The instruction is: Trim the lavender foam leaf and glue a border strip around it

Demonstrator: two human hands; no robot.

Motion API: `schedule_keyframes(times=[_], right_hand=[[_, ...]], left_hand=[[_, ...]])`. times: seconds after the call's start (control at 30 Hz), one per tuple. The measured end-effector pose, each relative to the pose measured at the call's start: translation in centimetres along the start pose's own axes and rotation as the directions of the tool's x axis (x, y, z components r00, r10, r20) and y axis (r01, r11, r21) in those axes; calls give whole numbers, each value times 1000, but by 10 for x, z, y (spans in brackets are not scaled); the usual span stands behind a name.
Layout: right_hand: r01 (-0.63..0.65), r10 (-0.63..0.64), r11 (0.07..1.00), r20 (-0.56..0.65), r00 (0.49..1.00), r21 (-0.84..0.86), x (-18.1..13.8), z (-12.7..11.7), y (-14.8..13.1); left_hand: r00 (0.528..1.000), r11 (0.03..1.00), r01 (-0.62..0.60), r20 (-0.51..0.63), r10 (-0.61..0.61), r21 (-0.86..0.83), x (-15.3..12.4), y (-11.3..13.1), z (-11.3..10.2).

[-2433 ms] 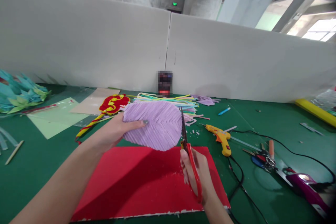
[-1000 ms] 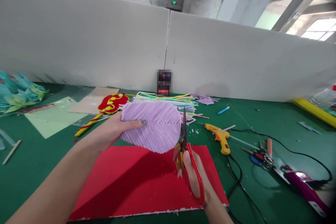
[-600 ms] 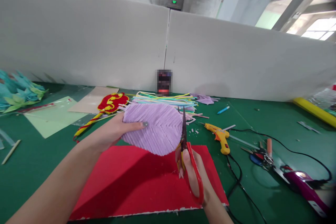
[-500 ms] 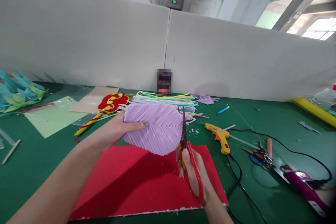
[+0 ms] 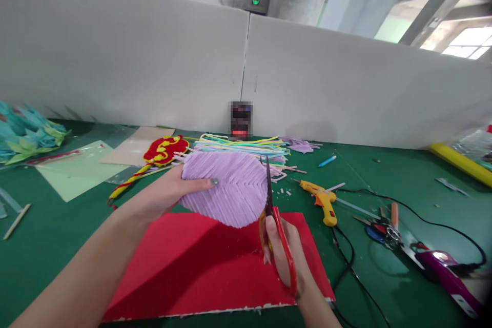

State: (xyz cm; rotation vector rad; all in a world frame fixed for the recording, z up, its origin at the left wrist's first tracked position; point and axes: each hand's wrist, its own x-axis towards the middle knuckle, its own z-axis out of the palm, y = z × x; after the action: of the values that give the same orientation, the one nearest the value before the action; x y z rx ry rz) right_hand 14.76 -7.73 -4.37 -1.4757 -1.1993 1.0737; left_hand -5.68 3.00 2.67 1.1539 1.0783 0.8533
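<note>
My left hand (image 5: 169, 192) grips a lilac leaf-shaped piece (image 5: 226, 189) by its left end, thumb flat on top and the other fingers hidden beneath. Slanted ridges meet along the middle of the piece. Wrapped around the red-and-yellow handles of a pair of scissors (image 5: 269, 195), my right hand (image 5: 296, 253) is at the piece's right end. The dark blades point away from me, nearly together, along that right edge. Whether they bite into the edge, I cannot tell. Below both hands lies a red board (image 5: 192, 266).
Behind the piece lies a bundle of pastel strips (image 5: 246, 144). To the right are a yellow glue gun (image 5: 326, 202) with a cord, a blue pen (image 5: 327, 161), keys (image 5: 391, 236) and a purple tool (image 5: 442, 269). A red-and-yellow ornament (image 5: 163, 151) lies left. A white partition (image 5: 154, 56) stands behind.
The scissor blades have drawn slightly closer together and my right fingers have shifted a little. My left hand and the lilac piece are almost unmoved.
</note>
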Motion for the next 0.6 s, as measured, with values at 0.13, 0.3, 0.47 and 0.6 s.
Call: schedule_keyframes(times=[0.13, 0.3, 0.47, 0.6], right_hand=[[-2, 2, 1000, -36, 999, 5, -1, 2, 0], [-54, 58, 998, -99, 993, 40, -1, 0, 4], [-96, 107, 990, -95, 990, 106, 0, -1, 5], [-57, 68, 995, -133, 989, 84, 1, 0, 12]], left_hand=[[1000, 1000, 0, 1, 0, 9, 0, 0, 1], [1000, 1000, -3, -11, 3, 8, 0, -1, 0], [1000, 1000, -5, -13, 5, 30, 2, -2, -3], [1000, 1000, -6, -31, 7, 31, 0, -1, -3]])
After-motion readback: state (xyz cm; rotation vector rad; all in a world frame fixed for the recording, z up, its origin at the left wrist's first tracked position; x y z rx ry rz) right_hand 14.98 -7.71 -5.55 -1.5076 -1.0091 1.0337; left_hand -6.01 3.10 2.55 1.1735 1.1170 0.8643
